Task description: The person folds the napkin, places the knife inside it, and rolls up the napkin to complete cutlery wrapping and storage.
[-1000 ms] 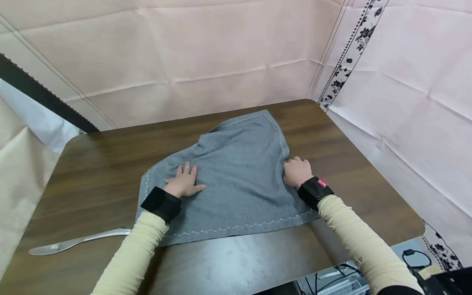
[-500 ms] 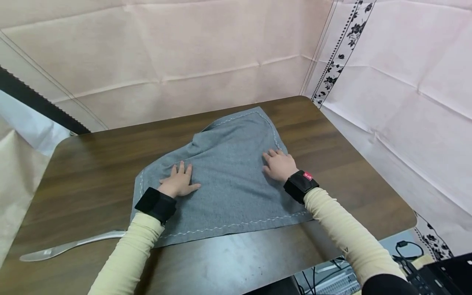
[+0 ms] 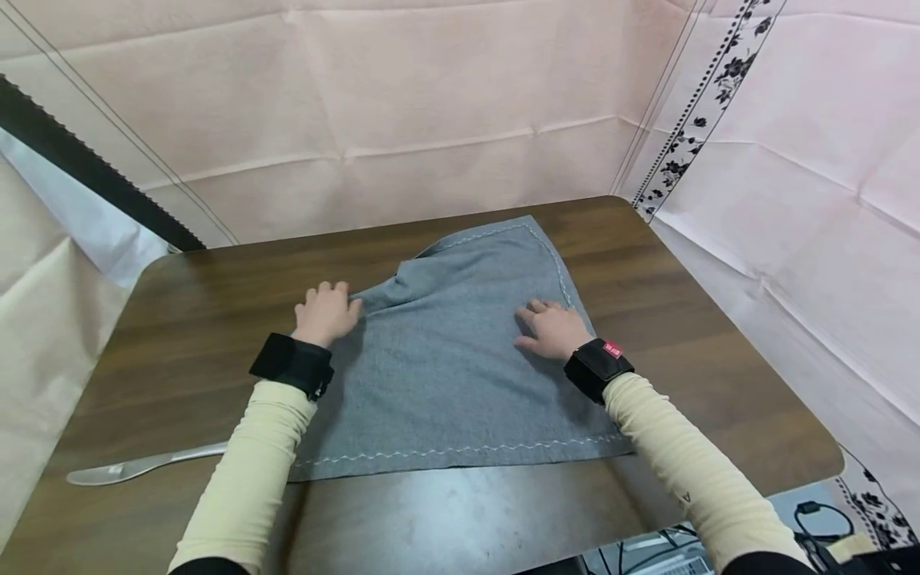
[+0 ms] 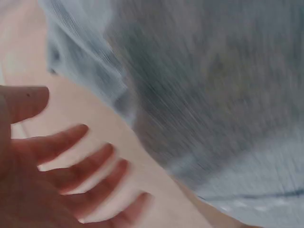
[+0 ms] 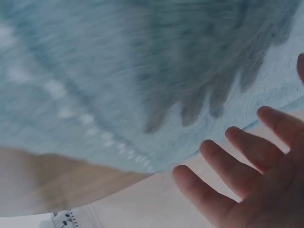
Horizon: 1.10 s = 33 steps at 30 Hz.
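A grey-blue cloth (image 3: 446, 375) with white stitching along its hems lies rumpled on the brown table, one corner pointing toward the far edge. My left hand (image 3: 326, 313) is at the cloth's far left edge, its fingers spread and apart from the fabric in the left wrist view, where the hand (image 4: 61, 175) is blurred. Over the right part of the cloth is my right hand (image 3: 552, 329), fingers loosely extended. In the right wrist view these fingers (image 5: 228, 166) hover above the cloth and cast a shadow on it. Neither hand holds anything.
A silver table knife (image 3: 144, 465) lies left of the cloth, partly behind my left forearm. The wooden table (image 3: 172, 335) stands against hanging pale sheets (image 3: 431, 104). Cables (image 3: 826, 519) and equipment sit below the table's right front edge.
My left hand has lifted off the cloth and moved toward its far left edge. My right hand has shifted from the right edge to above the cloth, its fingers opening out.
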Motion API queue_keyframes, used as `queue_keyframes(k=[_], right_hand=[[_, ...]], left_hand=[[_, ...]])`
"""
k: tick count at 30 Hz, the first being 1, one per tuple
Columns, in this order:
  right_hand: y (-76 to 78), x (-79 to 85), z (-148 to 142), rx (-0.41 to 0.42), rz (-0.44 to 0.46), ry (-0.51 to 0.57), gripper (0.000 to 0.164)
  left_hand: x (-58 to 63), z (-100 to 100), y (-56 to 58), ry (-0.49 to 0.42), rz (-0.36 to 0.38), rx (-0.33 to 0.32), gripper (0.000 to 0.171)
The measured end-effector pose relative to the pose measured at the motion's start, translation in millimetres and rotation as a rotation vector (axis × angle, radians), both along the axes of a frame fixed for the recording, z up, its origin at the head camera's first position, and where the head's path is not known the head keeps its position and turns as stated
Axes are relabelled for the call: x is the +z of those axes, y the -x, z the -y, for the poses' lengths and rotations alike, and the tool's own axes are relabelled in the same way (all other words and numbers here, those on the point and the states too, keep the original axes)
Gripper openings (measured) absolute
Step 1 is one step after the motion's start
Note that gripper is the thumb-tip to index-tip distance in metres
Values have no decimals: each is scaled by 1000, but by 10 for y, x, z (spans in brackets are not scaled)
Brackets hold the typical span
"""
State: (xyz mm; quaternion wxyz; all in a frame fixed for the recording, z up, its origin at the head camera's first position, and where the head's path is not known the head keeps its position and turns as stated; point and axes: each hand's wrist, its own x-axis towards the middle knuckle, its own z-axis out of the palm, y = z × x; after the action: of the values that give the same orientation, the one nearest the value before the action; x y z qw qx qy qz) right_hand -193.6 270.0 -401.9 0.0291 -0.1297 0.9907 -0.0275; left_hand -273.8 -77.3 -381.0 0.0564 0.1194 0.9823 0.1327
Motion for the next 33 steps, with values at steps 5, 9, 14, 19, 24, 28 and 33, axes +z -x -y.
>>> queue_keyframes(k=[5, 9, 14, 19, 24, 28, 33], right_hand=[[52, -24, 120, -3, 89, -36, 61], [65, -17, 176, -3, 74, -49, 60], [60, 9, 201, -3, 101, -57, 60], [56, 7, 186, -11, 106, -65, 60], [46, 13, 190, -2, 105, -64, 60], [28, 14, 193, -2, 100, -61, 59], [31, -14, 191, 4, 77, -68, 59]], left_hand=[[-20, 145, 114, 47, 188, 50, 46], [-75, 227, 146, 43, 162, 16, 43], [-76, 249, 186, -82, 77, -43, 26], [24, 222, 190, -106, 183, -114, 32], [121, 244, 159, -131, 385, -109, 63], [143, 291, 160, -232, 379, -74, 67], [114, 356, 139, -341, 133, -56, 37]])
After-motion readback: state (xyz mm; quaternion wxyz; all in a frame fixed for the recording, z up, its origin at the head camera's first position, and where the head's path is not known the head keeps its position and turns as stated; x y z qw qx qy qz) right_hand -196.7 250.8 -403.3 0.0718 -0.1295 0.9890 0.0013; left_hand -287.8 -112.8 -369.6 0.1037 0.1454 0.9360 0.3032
